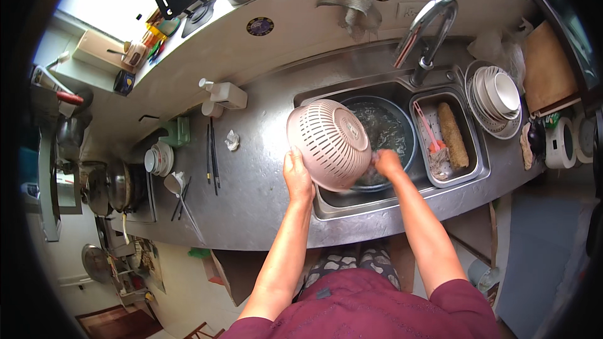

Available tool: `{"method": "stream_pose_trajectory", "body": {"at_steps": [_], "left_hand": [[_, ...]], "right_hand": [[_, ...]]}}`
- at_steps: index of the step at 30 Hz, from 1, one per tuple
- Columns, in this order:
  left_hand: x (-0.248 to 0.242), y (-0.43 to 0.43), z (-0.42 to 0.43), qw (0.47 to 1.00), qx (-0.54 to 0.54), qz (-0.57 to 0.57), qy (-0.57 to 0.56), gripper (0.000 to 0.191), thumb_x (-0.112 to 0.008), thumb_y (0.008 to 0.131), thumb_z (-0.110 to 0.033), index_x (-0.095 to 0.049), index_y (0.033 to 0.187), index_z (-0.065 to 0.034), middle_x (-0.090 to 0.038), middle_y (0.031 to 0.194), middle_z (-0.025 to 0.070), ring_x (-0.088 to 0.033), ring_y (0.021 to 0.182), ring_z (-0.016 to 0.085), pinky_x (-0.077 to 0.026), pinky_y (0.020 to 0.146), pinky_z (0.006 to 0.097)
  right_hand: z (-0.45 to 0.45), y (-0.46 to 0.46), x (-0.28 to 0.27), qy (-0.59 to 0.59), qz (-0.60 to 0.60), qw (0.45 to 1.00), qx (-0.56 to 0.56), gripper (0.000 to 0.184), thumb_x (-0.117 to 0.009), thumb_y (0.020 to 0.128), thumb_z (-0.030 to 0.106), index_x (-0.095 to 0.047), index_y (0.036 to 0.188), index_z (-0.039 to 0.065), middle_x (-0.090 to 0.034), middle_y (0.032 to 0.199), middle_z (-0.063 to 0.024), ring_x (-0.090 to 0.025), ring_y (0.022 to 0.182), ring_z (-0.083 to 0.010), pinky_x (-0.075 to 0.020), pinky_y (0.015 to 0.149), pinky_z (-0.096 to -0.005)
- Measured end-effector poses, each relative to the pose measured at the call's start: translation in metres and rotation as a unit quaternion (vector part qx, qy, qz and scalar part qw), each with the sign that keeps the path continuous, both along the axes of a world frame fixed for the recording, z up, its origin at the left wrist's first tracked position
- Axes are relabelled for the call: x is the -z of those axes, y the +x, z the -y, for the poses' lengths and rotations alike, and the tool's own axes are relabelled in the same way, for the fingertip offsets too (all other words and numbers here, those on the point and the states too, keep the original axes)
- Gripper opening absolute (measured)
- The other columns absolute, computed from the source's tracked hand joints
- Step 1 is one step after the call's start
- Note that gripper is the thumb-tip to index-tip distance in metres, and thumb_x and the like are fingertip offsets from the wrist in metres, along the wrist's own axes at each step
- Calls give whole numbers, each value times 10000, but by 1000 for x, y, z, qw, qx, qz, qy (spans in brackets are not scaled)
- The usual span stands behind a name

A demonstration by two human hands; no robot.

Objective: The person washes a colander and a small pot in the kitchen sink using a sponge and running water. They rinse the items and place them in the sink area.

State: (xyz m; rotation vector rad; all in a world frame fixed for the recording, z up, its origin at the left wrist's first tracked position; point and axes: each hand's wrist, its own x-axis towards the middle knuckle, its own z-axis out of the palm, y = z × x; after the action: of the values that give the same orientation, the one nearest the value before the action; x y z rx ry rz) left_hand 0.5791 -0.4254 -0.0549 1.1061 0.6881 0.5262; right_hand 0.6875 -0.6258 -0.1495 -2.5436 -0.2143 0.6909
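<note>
My left hand (297,173) grips the lower left rim of a pink plastic colander (335,143), which is tilted with its slotted base facing up and right. The colander is above the left part of the sink. Close to its right side, my right hand (387,164) is closed on something pale, perhaps a cloth, mostly hidden by the fingers. Beneath both is a round dark basin (414,143) of rippling water (384,125), standing in the steel sink (330,212).
A curved chrome faucet (420,73) rises behind the sink. Right of the basin, a steel tray (478,150) holds a loofah (453,134) and a pink-handled brush (425,125). Stacked white bowls (503,92) stand farther right. Left on the counter are black chopsticks (213,155), a pump bottle (228,95) and a ladle (188,209).
</note>
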Motion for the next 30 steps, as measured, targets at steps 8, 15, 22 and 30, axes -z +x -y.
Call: {"method": "stream_pose_trajectory", "body": {"at_steps": [8, 15, 22, 30], "left_hand": [[-19, 18, 7, 999, -34, 4, 19, 445, -335, 1020, -330, -429, 1253, 37, -536, 1213, 165, -531, 1092, 216, -415, 951, 351], [-17, 38, 16, 997, 34, 68, -3, 317, -361, 1012, -244, -465, 1185, -1, -570, 1107, 114, -564, 984, 193, -472, 856, 321], [-28, 45, 19, 974, -15, 110, -199, 396, -328, 1017, -269, -406, 1297, 0, -519, 1251, 164, -540, 1123, 288, -457, 955, 416], [-38, 20, -16, 958, 23, 70, -277, 534, -266, 1011, -406, -351, 1380, -31, -432, 1387, 138, -447, 1247, 298, -378, 1048, 449]], "right_hand": [[-37, 45, -135, 379, 178, 902, -106, 258, -670, 766, 206, -646, 959, 36, -602, 1043, -136, -581, 977, -316, -465, 869, -372], [-88, -7, -157, 349, 398, 821, -216, 197, -658, 726, 94, -661, 922, 107, -603, 964, -64, -526, 919, -285, -463, 825, -373], [-50, -72, -104, 345, 381, 856, -41, 274, -611, 683, -82, -587, 914, 65, -532, 964, -114, -527, 914, -318, -456, 801, -399], [-14, -19, -49, 241, 267, 929, 88, 234, -552, 767, -53, -494, 987, 2, -496, 958, -218, -530, 888, -431, -455, 756, -468]]}}
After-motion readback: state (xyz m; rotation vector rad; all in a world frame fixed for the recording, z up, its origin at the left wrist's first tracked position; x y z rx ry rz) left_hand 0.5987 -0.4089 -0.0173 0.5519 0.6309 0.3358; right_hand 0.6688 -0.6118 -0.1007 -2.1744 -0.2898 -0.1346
